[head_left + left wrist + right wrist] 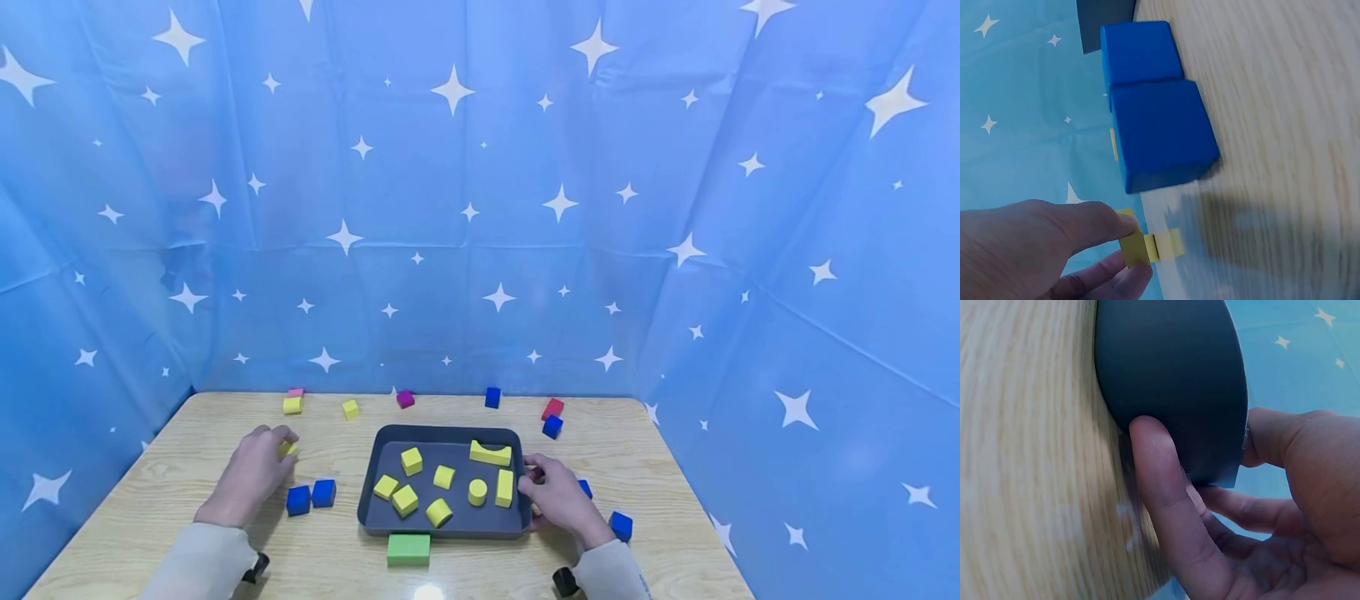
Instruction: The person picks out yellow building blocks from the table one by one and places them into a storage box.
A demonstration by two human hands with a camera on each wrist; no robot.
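In the head view my left hand [255, 467] is left of the tray, over the table. Its thumb and fingers pinch a yellow block [1133, 247], seen best in the left wrist view; part of the block is hidden by the fingers. Two blue cubes [298, 500] sit side by side close to that hand. A dark grey baking tray [442, 533] lies in the middle with several yellow blocks [405, 500] in it, one of them an arch [491, 453]. My right hand [558, 496] grips the tray's right wall, thumb at the rim and fingers along the outside.
A green block [408, 550] lies against the tray's front. Along the back edge are a yellow cylinder [292, 405], a yellow cube [350, 409], a magenta block [405, 399], a blue cube [492, 397] and a red block [552, 408]. Another blue cube [620, 525] sits right of my right hand.
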